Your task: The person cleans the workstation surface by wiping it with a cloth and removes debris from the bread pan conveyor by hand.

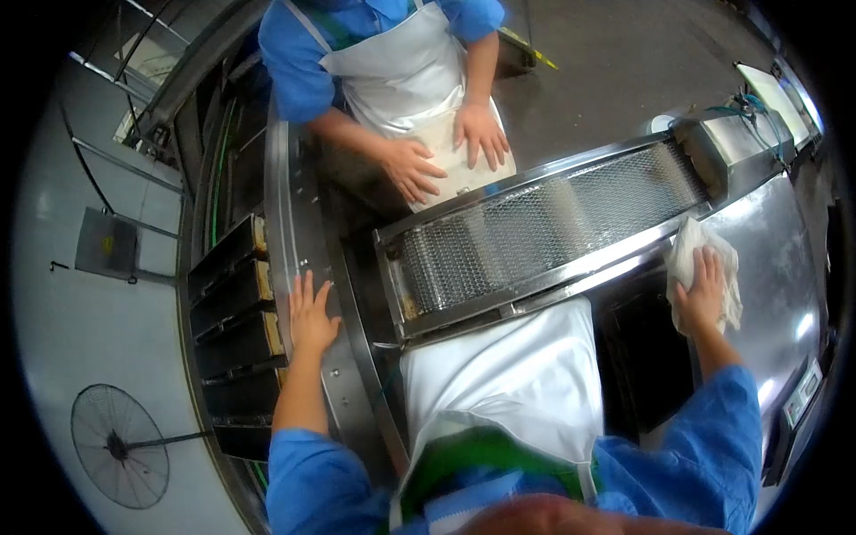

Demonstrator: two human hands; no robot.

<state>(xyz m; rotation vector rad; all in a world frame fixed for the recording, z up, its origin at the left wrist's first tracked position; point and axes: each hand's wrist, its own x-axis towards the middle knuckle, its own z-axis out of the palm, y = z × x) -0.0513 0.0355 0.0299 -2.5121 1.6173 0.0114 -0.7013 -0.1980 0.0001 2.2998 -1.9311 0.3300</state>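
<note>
My left hand lies with fingers spread on the steel side rail of the machine at the left. Beside it, black baking pans with pale golden edges stand in a row. On the right, my right hand holds a crumpled off-white cloth against the shiny steel cover. Between my arms and the co-worker runs a slanted wire-mesh conveyor in a metal frame, with no item visible on the mesh.
Across the conveyor stands a co-worker in a white apron, both hands low at the apron. A metal housing with cables sits at the conveyor's far end. A control panel is at right. At lower left is a round fan.
</note>
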